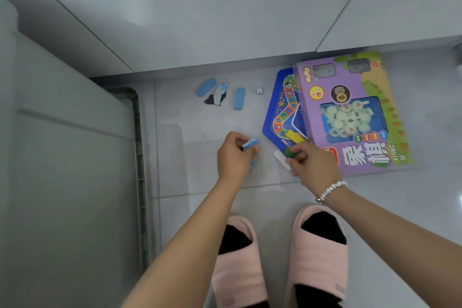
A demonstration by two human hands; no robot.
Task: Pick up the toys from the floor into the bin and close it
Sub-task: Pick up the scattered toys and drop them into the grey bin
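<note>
Both hands reach down over the tiled floor (200, 117) ahead of two pink slippers (317, 252): the left hand (233, 156) has its fingers curled round a small blue tile (250, 144), and the right hand (313, 164), a bead bracelet (331, 191) at its wrist, pinches a green block (291, 151) at the near corner of the game board, with a white card (281, 159) lying under its fingertips. A large grey-green bin (67, 157) fills the left side, its rounded rim edge running close along the left forearm, and a strip of bare floor separates it from the toys. Cabinet fronts (212, 12) close off the far side, their base meeting the floor just beyond the scattered pieces. A purple chess box (355, 117) with a window showing pale round pieces lies flat at the right, overlapping a blue game board (283, 112) printed with a coloured track. A yellow block (295, 136) rests on the board's near edge. Further off, near the cabinet base, lie two blue tiles (206, 87), a crumpled blue and black wrapper (217, 96) between them, and a small white die (259, 91).
</note>
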